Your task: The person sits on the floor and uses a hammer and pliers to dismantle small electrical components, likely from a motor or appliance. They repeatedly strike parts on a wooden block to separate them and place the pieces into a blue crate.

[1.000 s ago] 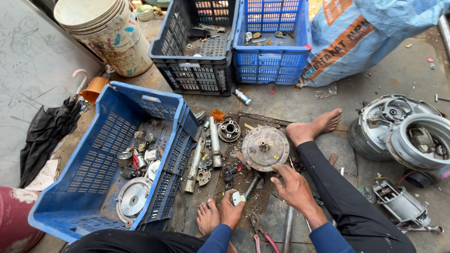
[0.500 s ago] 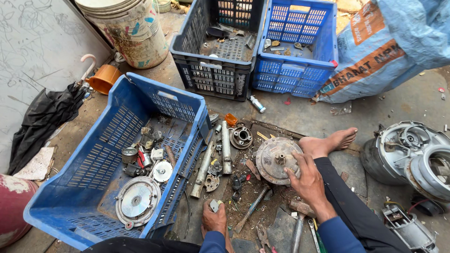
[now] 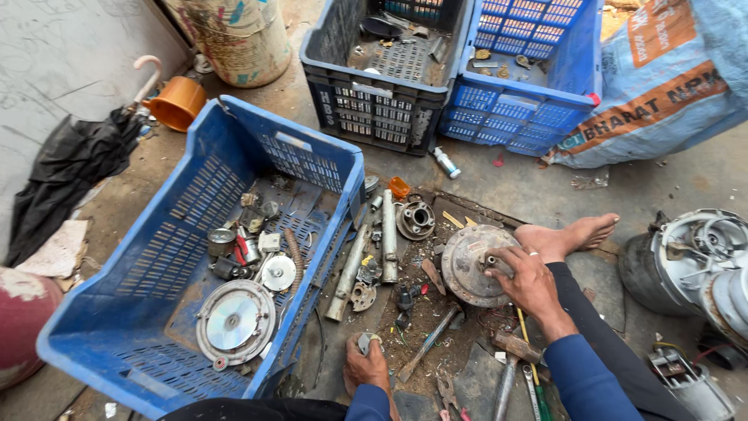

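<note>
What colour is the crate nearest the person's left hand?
Blue, with slotted walls; the crate shows in the head view, beside the left hand.

Rusted metal, scuffed plastic

The round plate (image 3: 470, 265) under the right hand (image 3: 528, 282) looked like dull, rust-stained metal; the blue crate (image 3: 148, 265) was matt, dirty plastic; the disc (image 3: 234, 321) inside it shone glossy.

A big blue woven sack (image 3: 662, 86) with an orange printed band is lying at my upper right, leaning against the blue crate (image 3: 530, 78).
</note>
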